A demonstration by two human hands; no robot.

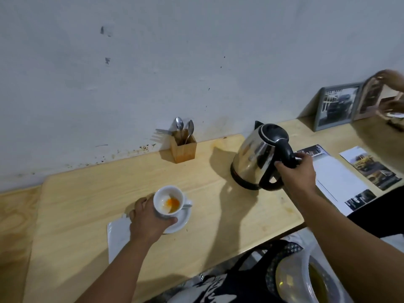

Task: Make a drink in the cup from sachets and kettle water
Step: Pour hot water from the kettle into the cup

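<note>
on the pale wooden desk [218, 215] in front of me, against a white wall, i am at the pouring step: the powder looks to be in and the water is not yet. my left hand [148, 219] is wrapped around the side of the white cup [168, 201], tipping it a little toward me while it sits on its white saucer [181, 221]. inside the cup i see a patch of orange powder and some white powder, dry as far as i can tell. my right hand [297, 173] is closed on the black handle of the steel kettle [258, 158], which is tilted, spout toward the wall, lid shut, well apart from the cup. i cannot see how much water it holds. next i judge i must bring the spout over the cup and pour slowly, keeping the cup steady. a wooden holder [183, 147] by the wall has spoons [185, 127] for stirring.
</note>
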